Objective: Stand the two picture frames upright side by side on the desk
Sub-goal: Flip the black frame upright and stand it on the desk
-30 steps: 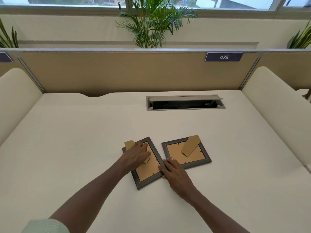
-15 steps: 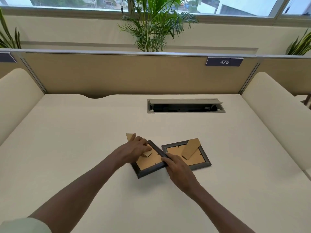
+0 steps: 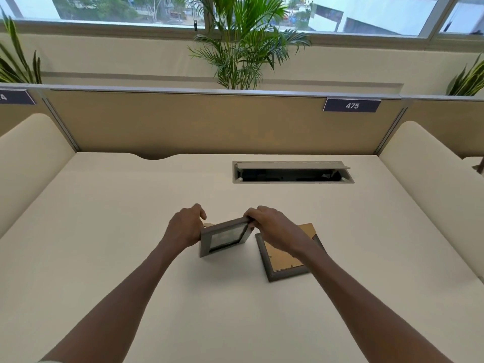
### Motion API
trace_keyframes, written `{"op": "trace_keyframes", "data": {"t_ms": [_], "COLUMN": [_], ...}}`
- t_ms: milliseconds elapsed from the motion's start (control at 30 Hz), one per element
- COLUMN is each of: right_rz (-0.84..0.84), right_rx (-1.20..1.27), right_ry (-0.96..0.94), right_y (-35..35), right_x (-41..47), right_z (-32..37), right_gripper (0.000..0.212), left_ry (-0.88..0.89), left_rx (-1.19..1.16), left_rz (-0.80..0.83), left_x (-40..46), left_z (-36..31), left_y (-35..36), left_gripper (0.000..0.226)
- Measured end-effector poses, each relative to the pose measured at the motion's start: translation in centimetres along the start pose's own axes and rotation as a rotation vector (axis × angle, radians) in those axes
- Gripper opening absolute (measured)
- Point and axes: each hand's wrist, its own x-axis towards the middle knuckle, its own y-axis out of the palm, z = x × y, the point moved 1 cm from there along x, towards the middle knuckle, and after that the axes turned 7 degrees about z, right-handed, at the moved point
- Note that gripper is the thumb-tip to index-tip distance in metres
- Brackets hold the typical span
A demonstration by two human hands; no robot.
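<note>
I see a smooth, matt cream tabletop (image 3: 110,231). The lifted frame (image 3: 224,238) looks like matt grey wood or plastic, I can't tell which, with a glossy glass front that mirrors the room. Just right of it, the flat frame (image 3: 284,260) shows a dull brown cardboard back. Beyond both, the divider panel (image 3: 183,121) looks like matt tan cloth capped with brushed metal.

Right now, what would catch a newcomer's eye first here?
Mid-desk, the left hand and right hand grip a grey picture frame, tilted up with its glass toward the camera. Just right of it, a second frame lies face-down, brown backing up. Behind the divider, a green palm stands against the window.
</note>
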Motion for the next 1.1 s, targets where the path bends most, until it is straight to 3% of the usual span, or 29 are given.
{"op": "trace_keyframes", "data": {"t_ms": [100, 200, 300, 433, 533, 667, 933, 1100], "right_rz": [0.047, 0.054, 0.046, 0.006, -0.052, -0.084, 0.006, 0.118], "right_rx": [-0.034, -0.037, 0.018, 0.095, 0.216, 0.314, 0.419, 0.393], "right_ry": [0.003, 0.013, 0.022, 0.054, 0.103, 0.207, 0.256, 0.267], "right_y": [-0.2, -0.1, 0.1, 0.2, 0.4, 1.1, 3.0, 4.1], "right_x": [1.6, 2.8, 3.7, 4.4, 4.2, 3.9, 3.9, 3.5], "right_z": [0.3, 0.3, 0.1, 0.2, 0.6, 1.4, 2.8, 3.5], "right_gripper": [0.019, 0.022, 0.028, 0.032, 0.038, 0.051, 0.054, 0.071], "left_ry": [-0.097, -0.171, -0.227, -0.221, -0.179, -0.09, -0.16, -0.207], "left_rx": [-0.188, -0.463, -0.92, -1.205, -1.248, -1.216, -1.192, -1.215], "left_rz": [0.06, 0.01, 0.07, 0.048, 0.015, 0.073, 0.071, 0.026], "left_x": [0.1, -0.2, -1.3, -3.0, -3.5, -3.7, -3.1, -2.7], "left_z": [0.6, 1.3, 1.9, 1.5, 1.0, 0.8, 1.5, 2.0], "left_y": [0.3, 0.9, 2.0, 3.7, 4.2, 4.1, 2.4, 2.0], "left_gripper": [0.018, 0.013, 0.022, 0.041, 0.061, 0.071, 0.06, 0.051]}}
